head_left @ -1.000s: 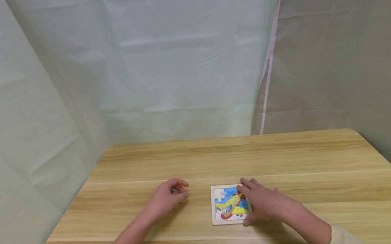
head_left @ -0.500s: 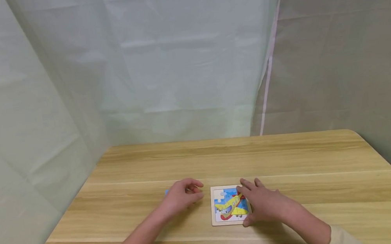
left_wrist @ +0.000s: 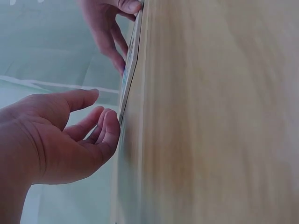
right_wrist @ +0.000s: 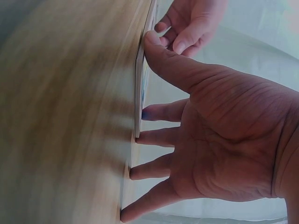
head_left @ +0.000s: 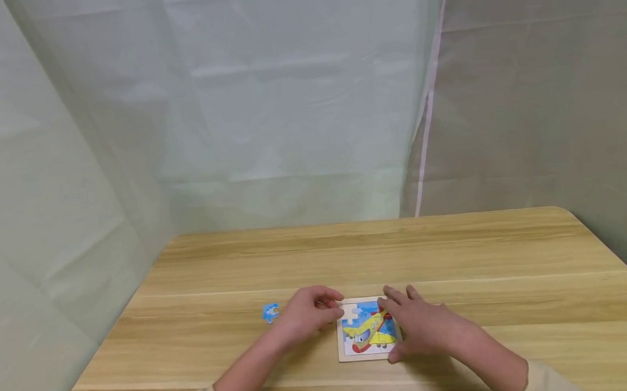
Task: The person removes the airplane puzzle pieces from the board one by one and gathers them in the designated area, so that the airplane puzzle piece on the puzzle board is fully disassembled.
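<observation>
Fingers of the right hand [head_left: 424, 328] are resting spread at the puzzle [head_left: 365, 332], lower centre, probably for steadying it; the left hand [head_left: 305, 317] is hovering curled by its unfilled corner, pinching or not, I cannot tell. Leftward, one blue piece [head_left: 269, 313] is lying on the wooden table [head_left: 465, 240]; pale sheets [head_left: 283, 116] are hanging behind.

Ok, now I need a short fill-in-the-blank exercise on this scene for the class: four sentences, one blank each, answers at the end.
1. The puzzle shows a yellow ____.
2. In the head view, the gap in the puzzle is at its upper ____ corner.
3. The loose piece on the table is mostly ____ in colour.
4. The grip with its fingers spread apart is the person's ____ one.

Missing words: airplane; left; blue; right.
</observation>
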The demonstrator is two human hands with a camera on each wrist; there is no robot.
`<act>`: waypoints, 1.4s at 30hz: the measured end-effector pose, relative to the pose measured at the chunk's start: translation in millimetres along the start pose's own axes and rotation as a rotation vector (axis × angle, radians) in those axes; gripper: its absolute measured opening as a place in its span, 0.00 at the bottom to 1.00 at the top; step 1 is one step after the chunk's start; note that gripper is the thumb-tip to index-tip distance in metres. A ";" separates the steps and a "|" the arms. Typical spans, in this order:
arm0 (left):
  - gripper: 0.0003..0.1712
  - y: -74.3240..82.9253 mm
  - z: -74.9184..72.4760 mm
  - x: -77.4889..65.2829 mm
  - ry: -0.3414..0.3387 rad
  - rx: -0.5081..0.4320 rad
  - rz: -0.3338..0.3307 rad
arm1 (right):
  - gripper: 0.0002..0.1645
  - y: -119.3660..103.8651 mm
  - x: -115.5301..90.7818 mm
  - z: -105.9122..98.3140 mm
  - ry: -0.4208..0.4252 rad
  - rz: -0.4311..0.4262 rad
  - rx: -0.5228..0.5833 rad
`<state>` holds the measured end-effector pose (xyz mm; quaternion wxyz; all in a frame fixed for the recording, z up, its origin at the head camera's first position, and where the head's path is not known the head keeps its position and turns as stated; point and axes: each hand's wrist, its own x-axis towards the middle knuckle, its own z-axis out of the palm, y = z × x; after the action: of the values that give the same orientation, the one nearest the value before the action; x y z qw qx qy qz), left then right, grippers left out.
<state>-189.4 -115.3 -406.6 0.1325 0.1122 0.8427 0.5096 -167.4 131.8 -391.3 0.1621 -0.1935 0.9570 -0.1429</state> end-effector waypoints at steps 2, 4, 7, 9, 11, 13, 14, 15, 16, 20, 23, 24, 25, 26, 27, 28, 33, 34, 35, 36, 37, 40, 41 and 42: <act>0.16 2.1 2.8 1.3 -0.011 -0.001 0.006 | 0.58 0.0 0.0 -0.4 -0.003 0.001 -0.003; 0.15 3.8 5.8 2.7 -0.021 -0.008 0.010 | 0.58 0.0 0.0 -0.7 -0.004 0.004 -0.003; 0.15 4.7 9.7 4.8 -0.036 -0.027 0.009 | 0.58 -0.3 0.2 -1.0 -0.003 0.007 -0.006; 0.14 4.5 11.9 6.1 -0.041 -0.034 0.003 | 0.58 -0.6 0.6 -1.0 -0.003 0.009 -0.008; 0.14 4.0 13.8 7.4 -0.041 -0.026 -0.003 | 0.58 -0.9 0.9 -1.2 -0.005 0.012 -0.008; 0.14 4.1 15.4 8.5 -0.040 0.002 -0.002 | 0.58 -0.9 1.3 -1.6 -0.006 0.014 -0.008; 0.14 4.5 16.2 8.9 -0.040 0.021 -0.005 | 0.58 -0.8 1.5 -1.8 -0.006 0.015 -0.008; 0.14 4.9 16.8 9.2 -0.039 0.040 -0.007 | 0.58 -0.7 1.6 -2.1 -0.007 0.016 -0.010; 0.15 5.1 17.6 9.4 -0.040 0.058 -0.008 | 0.58 -0.6 1.6 -2.4 -0.007 0.016 -0.010; 0.14 7.6 20.2 9.4 -0.037 0.111 -0.018 | 0.58 -0.2 1.3 -2.9 -0.010 0.011 -0.014; 0.12 9.4 22.4 9.6 -0.026 0.119 -0.023 | 0.58 0.1 0.7 -2.6 -0.012 0.007 -0.011; 0.12 10.1 23.1 9.7 -0.020 0.120 -0.026 | 0.58 0.1 0.5 -2.5 -0.014 0.006 -0.010; 0.11 10.9 23.8 10.0 -0.012 0.117 -0.030 | 0.58 0.0 0.3 -2.4 -0.015 0.005 -0.010; 0.10 11.2 24.9 10.4 -0.001 0.116 -0.034 | 0.58 0.0 0.2 -2.3 -0.016 0.002 -0.010; 0.10 11.4 26.0 11.0 0.010 0.114 -0.038 | 0.58 -0.1 0.1 -2.2 -0.016 0.001 -0.011; 0.10 11.6 27.2 11.6 0.022 0.115 -0.043 | 0.58 -0.2 0.0 -2.0 -0.016 -0.001 -0.012; 0.10 11.9 33.1 15.1 0.074 0.143 -0.069 | 0.58 -0.6 -0.6 -1.2 -0.016 -0.004 -0.023; 0.11 12.0 34.0 15.7 0.081 0.150 -0.071 | 0.58 -0.6 -0.6 -1.0 -0.015 -0.005 -0.025; 0.11 12.1 34.6 16.1 0.086 0.157 -0.073 | 0.58 -0.7 -0.6 -1.0 -0.015 -0.005 -0.025; 0.11 12.2 35.3 16.5 0.090 0.161 -0.077 | 0.58 -0.7 -0.5 -0.9 -0.015 -0.005 -0.026; 0.12 12.4 35.8 16.8 0.093 0.165 -0.081 | 0.58 -0.8 -0.5 -0.9 -0.014 -0.006 -0.026; 0.11 13.2 37.3 18.0 0.101 0.173 -0.086 | 0.58 -0.9 -0.6 -1.1 -0.013 -0.007 -0.024; 0.11 13.7 37.6 18.2 0.102 0.175 -0.089 | 0.58 -1.0 -0.7 -1.2 -0.013 -0.007 -0.025; 0.11 14.2 37.9 18.4 0.103 0.178 -0.089 | 0.58 -1.0 -0.8 -1.3 -0.013 -0.007 -0.025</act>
<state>-193.1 -71.5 -412.9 0.1012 0.0595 0.8944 0.4315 -166.9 131.5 -389.6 0.1653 -0.2000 0.9570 -0.1301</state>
